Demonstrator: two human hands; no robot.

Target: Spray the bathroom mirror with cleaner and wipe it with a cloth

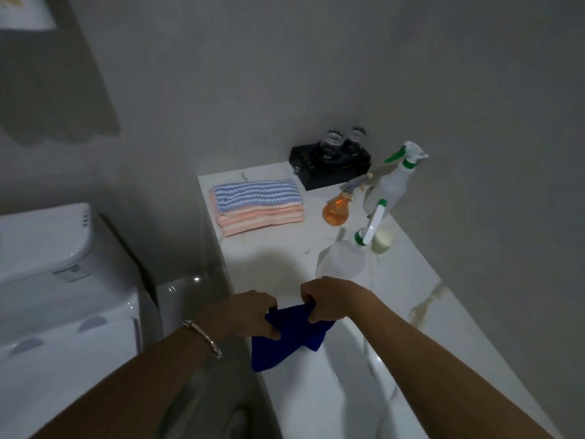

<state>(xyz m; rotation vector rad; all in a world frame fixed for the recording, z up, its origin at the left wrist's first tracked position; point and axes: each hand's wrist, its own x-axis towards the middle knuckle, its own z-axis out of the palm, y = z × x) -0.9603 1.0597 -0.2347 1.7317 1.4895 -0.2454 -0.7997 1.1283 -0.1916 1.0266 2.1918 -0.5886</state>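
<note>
Blue cloth (294,335) hangs bunched between your two hands at about 6 o'clock in the view, at the front edge of the white counter (262,264). Your left hand (253,312) pinches its left side and your right hand (329,299) pinches its upper right edge, fingers curled. Just beyond your right hand, toward 1 o'clock, stands a clear spray bottle (342,259). A second sprayer (394,182), an orange bottle (337,210) and folded striped cloths (258,202) sit farther back, around 12 o'clock.

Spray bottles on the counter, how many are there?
3. A small orange bottle beside the striped cloths, a tall clear bottle behind it, and a second clear bottle closest, just past the right hand. None seems hidden.
</note>
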